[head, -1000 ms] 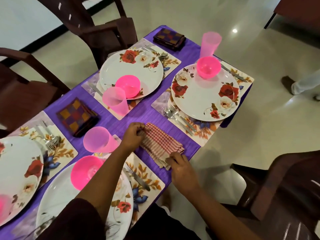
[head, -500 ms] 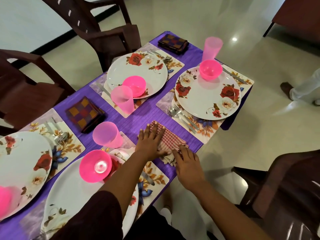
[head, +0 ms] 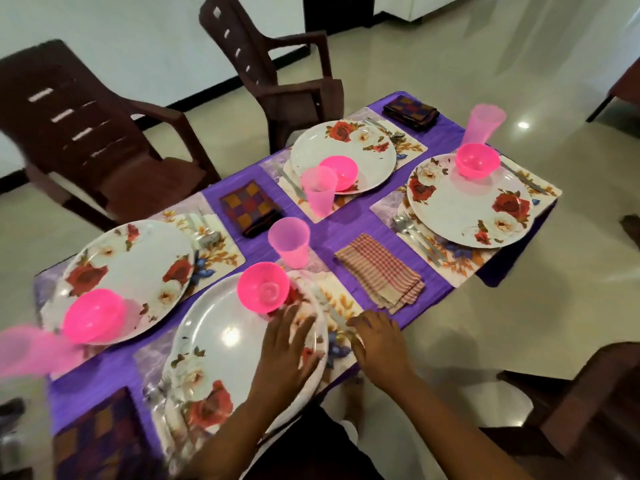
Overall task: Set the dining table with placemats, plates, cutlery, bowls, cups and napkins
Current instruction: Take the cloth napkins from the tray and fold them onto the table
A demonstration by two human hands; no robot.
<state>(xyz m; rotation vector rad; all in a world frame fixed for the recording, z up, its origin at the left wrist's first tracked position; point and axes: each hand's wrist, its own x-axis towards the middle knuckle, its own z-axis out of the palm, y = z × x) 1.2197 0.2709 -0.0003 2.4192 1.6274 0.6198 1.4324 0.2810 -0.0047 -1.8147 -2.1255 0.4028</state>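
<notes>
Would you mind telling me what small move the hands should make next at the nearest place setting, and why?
Probably straighten the nearest plate: the left hand already lies flat on its rim, the right hand rests beside it on the placemat, and the checked napkin lies folded alongside.

Bare purple cloth (head: pixel 349 233) between cup (head: pixel 289 241) and checked napkin (head: pixel 380 273)

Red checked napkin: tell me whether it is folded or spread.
Folded. The red checked napkin lies as a compact rectangle on the purple tablecloth, with stacked layer edges showing at its near end.

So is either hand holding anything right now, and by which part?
Nothing is held. The left hand lies over the near plate; the right hand rests open beside it.
</notes>
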